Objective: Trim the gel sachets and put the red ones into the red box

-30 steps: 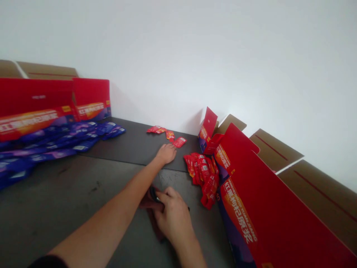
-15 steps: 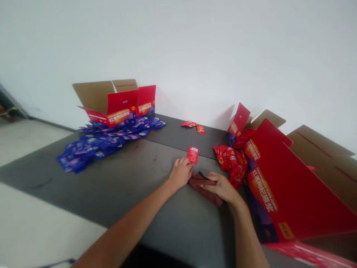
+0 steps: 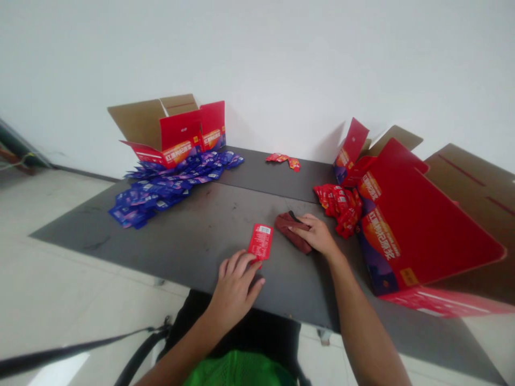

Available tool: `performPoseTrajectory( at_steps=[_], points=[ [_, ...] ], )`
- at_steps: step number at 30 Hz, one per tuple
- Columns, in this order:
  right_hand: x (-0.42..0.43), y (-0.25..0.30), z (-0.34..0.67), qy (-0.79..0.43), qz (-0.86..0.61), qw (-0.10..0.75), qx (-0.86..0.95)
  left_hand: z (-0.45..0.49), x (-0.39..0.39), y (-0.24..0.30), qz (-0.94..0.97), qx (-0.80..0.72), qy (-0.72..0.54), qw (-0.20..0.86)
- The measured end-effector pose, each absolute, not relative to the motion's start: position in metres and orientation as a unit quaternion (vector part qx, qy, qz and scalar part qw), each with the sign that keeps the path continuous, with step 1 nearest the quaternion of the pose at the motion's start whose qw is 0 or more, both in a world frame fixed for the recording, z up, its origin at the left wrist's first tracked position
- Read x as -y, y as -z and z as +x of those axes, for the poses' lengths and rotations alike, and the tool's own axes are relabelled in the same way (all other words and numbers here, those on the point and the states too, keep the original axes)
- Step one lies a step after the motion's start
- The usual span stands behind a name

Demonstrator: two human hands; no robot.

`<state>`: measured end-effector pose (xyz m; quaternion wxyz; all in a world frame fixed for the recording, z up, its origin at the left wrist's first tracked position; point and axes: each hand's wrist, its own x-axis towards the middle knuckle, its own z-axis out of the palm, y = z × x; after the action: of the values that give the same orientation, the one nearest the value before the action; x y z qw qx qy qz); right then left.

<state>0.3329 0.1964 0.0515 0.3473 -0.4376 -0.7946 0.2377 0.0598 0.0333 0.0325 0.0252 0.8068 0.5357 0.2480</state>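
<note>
My left hand [image 3: 237,281] is near the table's front edge, with its fingertips on the lower end of a red packet [image 3: 261,238]. The packet has white print and a barcode. Its fingers are stretched out, and the thumb stands apart from the packet. To the right, my right hand [image 3: 316,233] grips a folded brown cloth [image 3: 293,233] with a dark edge. The cloth rests on or just over the grey table [image 3: 213,236]; I cannot tell which. Beyond it lies a pile of red packets [image 3: 340,206].
At the left, blue packets [image 3: 169,185] lie heaped before an open red carton [image 3: 181,153]. Several red packets [image 3: 284,160] lie near the wall. A large open carton [image 3: 418,230] and a smaller one [image 3: 354,150] stand at the right. A dark strap [image 3: 96,339] hangs lower left.
My left hand has moved toward the table's front edge, and the red packet has slid along with it. The right hand still holds the cloth. The camera view has tilted further down.
</note>
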Motion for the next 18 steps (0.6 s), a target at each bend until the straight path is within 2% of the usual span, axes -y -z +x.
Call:
performPoseTrajectory(
  at_steps=[5,8,10,15,18],
  points=[
    [-0.193,-0.047,0.309,-0.143,-0.444,0.405,0.786,0.053,-0.023,-0.03,0.835,-0.491,-0.245,0.045],
    [-0.178,-0.056,0.29,-0.109,-0.412,0.409,0.807,0.046,-0.017,-0.03,0.846,-0.471,-0.245,0.052],
    [-0.162,-0.064,0.273,-0.096,-0.373,0.384,0.839,0.041,-0.012,-0.03,0.85,-0.462,-0.247,0.056],
    [-0.132,-0.061,0.232,-0.082,-0.283,0.23,0.927,0.033,-0.006,-0.027,0.853,-0.453,-0.246,0.077],
    [-0.153,-0.051,0.23,-0.046,-0.341,0.227,0.911,0.029,-0.007,-0.023,0.858,-0.446,-0.242,0.078]
  ],
)
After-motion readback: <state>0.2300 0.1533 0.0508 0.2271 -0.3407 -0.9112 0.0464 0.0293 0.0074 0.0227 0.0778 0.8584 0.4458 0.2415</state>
